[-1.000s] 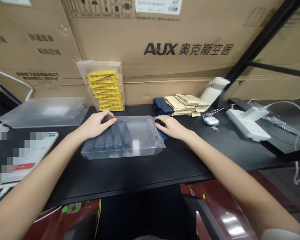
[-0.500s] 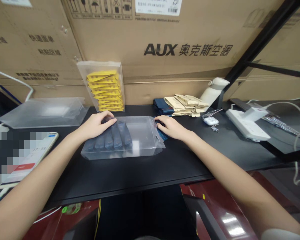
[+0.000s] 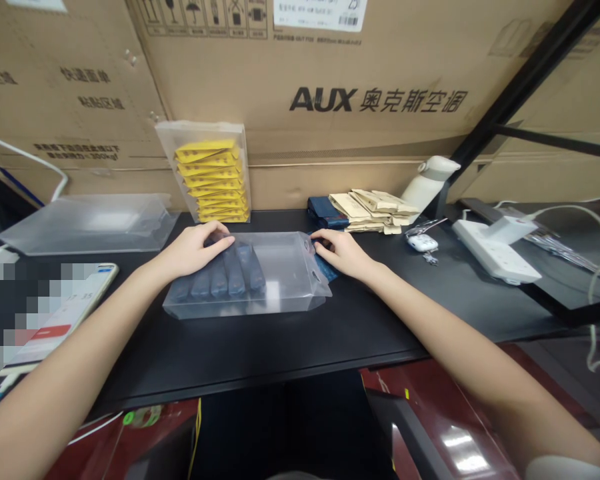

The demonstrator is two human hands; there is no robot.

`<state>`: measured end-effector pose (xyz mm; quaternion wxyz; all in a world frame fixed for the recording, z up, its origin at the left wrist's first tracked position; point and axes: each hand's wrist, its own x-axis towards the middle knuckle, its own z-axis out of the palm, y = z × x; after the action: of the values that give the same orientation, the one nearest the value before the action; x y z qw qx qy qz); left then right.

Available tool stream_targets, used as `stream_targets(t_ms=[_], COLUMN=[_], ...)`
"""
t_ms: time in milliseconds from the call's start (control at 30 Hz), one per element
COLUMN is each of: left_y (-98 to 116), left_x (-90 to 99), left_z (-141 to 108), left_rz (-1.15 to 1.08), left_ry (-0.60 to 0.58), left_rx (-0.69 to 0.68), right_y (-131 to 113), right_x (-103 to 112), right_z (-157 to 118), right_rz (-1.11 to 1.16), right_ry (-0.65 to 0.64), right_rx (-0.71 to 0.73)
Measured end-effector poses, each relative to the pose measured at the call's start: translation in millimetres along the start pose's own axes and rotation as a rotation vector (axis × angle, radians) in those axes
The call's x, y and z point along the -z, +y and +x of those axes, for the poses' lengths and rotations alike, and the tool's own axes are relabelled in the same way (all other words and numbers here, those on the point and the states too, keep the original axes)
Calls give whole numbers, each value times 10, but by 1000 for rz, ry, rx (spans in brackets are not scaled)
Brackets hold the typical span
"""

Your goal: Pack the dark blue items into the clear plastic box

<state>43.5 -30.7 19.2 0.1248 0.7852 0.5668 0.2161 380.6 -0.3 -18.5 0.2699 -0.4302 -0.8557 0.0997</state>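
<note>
A clear plastic box (image 3: 287,267) lies on its side on the black table, its flap end to the right. Several dark blue packets (image 3: 230,277) stand in a row inside its left half. My left hand (image 3: 199,250) is closed over the far left part of the box, thumb on top and fingers curled out of sight. At the flap end, my right hand (image 3: 343,253) has its fingers bent, with a dark blue packet (image 3: 329,269) partly hidden beneath them. The hand's grip on that packet is mostly covered.
Yellow packets (image 3: 215,180) fill an upright clear box at the back. Another clear box (image 3: 87,223) lies at left, near a phone (image 3: 65,313). Beige packets (image 3: 373,210), a white bottle (image 3: 430,183), an earphone case (image 3: 423,243) and a power strip (image 3: 500,250) are at right.
Almost nothing differs. The whole view has shifted very slightly; both hands and the plastic box keep their places.
</note>
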Motion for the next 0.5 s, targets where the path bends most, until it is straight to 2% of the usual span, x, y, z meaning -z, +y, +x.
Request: stream_targets(t_ms=[500], left_y=[-18], left_x=[-6], left_z=[3], left_rz=[-13], left_ry=[-4], left_rx=[-3], right_y=[-7], right_x=[-13], right_z=[-2], right_rz=[-35], right_ry=[-30], right_rx=[12])
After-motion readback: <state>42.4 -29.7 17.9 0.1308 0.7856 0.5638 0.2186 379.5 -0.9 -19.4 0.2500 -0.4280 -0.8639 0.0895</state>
